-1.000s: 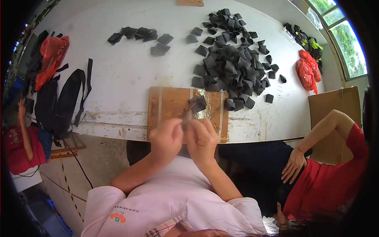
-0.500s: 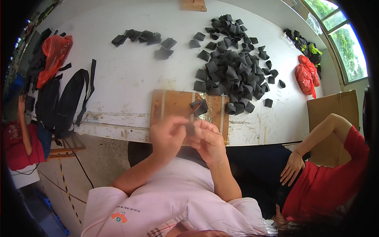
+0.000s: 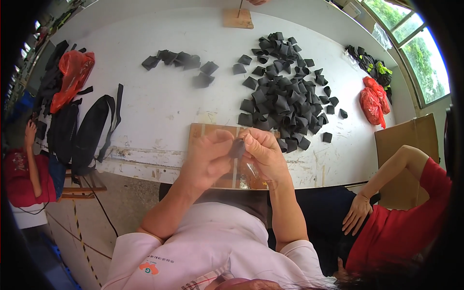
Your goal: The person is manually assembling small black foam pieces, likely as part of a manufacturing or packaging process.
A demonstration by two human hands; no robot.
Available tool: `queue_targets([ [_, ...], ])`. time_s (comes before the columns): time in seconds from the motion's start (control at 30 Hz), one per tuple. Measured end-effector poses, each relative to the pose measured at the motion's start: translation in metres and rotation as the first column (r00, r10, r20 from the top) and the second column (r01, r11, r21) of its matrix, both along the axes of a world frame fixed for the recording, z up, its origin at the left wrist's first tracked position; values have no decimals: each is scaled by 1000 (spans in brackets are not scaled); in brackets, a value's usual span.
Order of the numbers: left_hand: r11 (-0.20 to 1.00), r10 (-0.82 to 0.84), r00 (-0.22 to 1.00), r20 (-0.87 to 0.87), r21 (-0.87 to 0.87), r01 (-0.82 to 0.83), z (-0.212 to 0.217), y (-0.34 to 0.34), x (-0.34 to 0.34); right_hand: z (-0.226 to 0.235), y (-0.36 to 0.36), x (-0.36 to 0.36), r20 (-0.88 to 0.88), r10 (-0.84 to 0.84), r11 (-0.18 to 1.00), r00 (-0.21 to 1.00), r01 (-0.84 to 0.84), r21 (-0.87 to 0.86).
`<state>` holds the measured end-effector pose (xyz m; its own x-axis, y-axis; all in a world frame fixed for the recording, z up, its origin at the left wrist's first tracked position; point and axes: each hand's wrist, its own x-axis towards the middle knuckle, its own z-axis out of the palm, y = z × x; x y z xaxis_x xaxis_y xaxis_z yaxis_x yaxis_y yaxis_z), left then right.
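A small black fabric piece (image 3: pixel 236 149) is pinched between the thumb and fingers of my right hand (image 3: pixel 266 153), above the brown wooden board (image 3: pixel 203 131) at the table's near edge. My left hand (image 3: pixel 210 158) is right beside the piece on its left. Motion smears its fingers, so I cannot make out whether they grip the piece. Both hands cover much of the board. Just beyond my right hand spreads a large heap of similar black pieces (image 3: pixel 285 99), folded into loops.
Several more black pieces (image 3: pixel 181 59) lie at the far left. Black straps and bags (image 3: pixel 92 128) and a red plastic bag (image 3: pixel 72 77) cover the left end. Across the table, a hand (image 3: pixel 257 2) is near another small board (image 3: pixel 238 19). A red-sleeved person (image 3: pixel 401 208) is close on my right.
Both hands have shifted slightly up and right in the picture, with the black piece between them. A hand and a thin rod now show at the far board. The whole view has tilted slightly.
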<state>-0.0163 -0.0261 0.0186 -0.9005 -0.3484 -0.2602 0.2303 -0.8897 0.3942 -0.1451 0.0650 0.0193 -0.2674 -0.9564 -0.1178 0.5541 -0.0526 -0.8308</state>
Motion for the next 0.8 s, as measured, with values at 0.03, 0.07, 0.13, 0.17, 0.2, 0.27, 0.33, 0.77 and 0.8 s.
queue_targets([
  [0.03, 982, 82, 996, 32, -174, -75, 2, 2, 1, 4, 0, -2, -48, 15, 1000, 999, -16, -9],
  [0.07, 981, 78, 997, 29, -178, -72, 7, 6, 1, 7, 1, -1, -51, 11, 1000, 999, -12, -12],
  [0.13, 556, 424, 901, 96, -813, -175, 17, 10, -5, 11, -1, -1, -421, -56, 997, 905, 74, 25],
  [0.17, 343, 481, 876, 41, -928, -145, 13, 7, -3, 10, 1, 1, -489, -115, 989, 865, 146, 25],
  [0.2, 340, 476, 879, 35, -929, -147, 15, 2, -3, 9, 4, 4, -492, -122, 988, 862, 152, 20],
  [0.27, 3, 242, 955, -171, -984, -177, 25, -8, -7, 7, 8, 7, -682, -436, 881, 586, 434, -190],
  [0.33, -40, 272, 936, -225, -974, -222, 31, -4, -10, 11, 14, 13, -669, -481, 866, 567, 425, -263],
  [0.77, 722, 424, 889, -170, -529, -446, 17, 3, 0, 31, 6, 21, -861, -479, 851, 170, 330, -408],
  [0.8, 719, 420, 897, -139, -552, -422, 16, 5, 3, 29, 8, 21, -862, -477, 853, 173, 328, -406],
])
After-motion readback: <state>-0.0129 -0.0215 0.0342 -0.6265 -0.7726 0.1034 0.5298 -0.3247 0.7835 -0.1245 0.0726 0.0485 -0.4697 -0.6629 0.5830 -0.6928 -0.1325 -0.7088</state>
